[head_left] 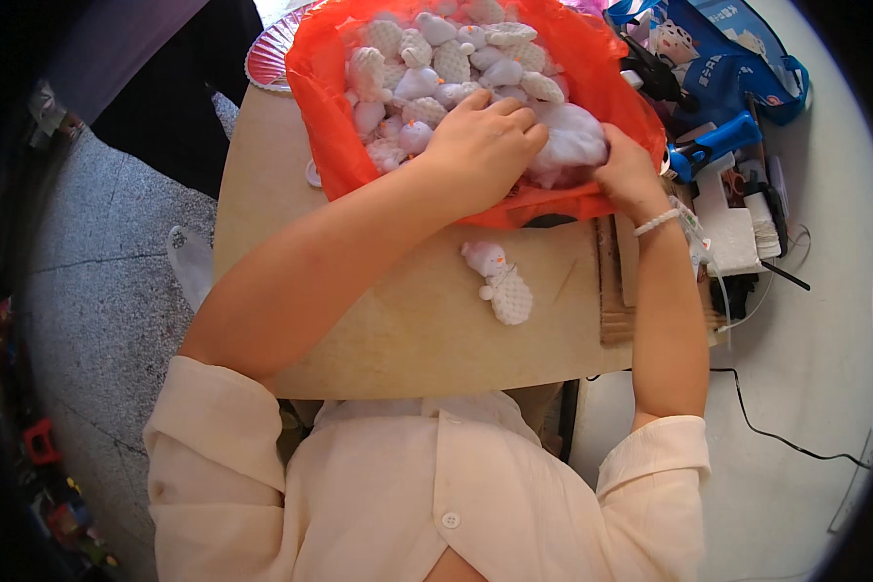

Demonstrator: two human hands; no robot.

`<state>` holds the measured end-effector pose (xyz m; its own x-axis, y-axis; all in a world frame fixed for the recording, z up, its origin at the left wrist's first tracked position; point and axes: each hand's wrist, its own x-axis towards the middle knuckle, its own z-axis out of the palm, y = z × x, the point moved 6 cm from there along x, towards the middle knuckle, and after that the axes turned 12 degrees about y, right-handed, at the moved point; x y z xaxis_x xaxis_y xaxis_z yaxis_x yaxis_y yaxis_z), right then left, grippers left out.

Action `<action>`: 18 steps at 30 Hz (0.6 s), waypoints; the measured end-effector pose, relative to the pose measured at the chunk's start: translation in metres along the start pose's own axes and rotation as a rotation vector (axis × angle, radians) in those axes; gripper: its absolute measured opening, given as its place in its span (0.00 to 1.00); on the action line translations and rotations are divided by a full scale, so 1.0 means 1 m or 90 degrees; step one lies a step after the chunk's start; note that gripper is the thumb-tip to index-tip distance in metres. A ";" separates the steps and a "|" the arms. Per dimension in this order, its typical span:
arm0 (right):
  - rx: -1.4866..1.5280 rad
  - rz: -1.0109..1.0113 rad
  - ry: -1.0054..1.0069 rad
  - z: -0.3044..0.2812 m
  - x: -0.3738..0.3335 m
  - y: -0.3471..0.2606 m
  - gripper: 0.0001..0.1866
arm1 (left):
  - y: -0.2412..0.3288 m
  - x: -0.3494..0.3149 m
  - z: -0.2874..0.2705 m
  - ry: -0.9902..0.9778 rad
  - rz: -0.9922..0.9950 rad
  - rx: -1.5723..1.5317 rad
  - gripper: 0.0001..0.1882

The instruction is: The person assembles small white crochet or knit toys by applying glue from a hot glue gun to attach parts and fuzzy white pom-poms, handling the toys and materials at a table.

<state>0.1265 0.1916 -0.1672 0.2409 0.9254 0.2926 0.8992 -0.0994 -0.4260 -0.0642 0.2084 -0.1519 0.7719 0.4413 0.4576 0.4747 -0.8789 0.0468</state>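
Observation:
A red plastic bag [306,73] lies spread wide at the top of the view, full of small white plush figures [419,81] with orange beaks and waffle-textured bodies. My left hand [490,145] reaches over its front rim with the fingers curled down; what they grip, if anything, is hidden. Beside it, inside the right part of the bag, rests a soft white fluffy bundle [574,138]. My right hand [632,175], a white bracelet on its wrist, closes on the bundle's right side, its fingertips partly hidden. One plush figure [500,283] lies apart on the table below the bag.
The tan table [398,320] has a cardboard piece [619,301] at its right edge. Beyond are a blue bag [737,68], a blue-handled tool [723,145], a white box [726,218] and a black cable [766,422]. A pink fan-shaped item [274,53] sits at upper left.

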 end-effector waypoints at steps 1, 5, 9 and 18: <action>0.093 0.053 -0.023 -0.002 0.000 0.006 0.22 | 0.001 -0.002 0.005 -0.003 -0.002 -0.001 0.29; 0.314 0.016 0.211 -0.044 0.009 0.013 0.12 | -0.005 -0.011 -0.001 0.284 -0.014 -0.041 0.31; 0.588 0.015 0.314 -0.089 -0.022 -0.029 0.09 | -0.014 -0.036 0.010 0.331 -0.005 0.042 0.33; 0.057 0.029 0.409 -0.054 -0.181 -0.034 0.19 | 0.051 -0.121 -0.047 0.262 -0.177 -0.229 0.30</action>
<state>0.0718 0.0080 -0.1594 0.4738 0.5155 0.7140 0.8555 -0.0771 -0.5120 -0.1535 0.1017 -0.1627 0.3798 0.6194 0.6871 0.4069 -0.7789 0.4772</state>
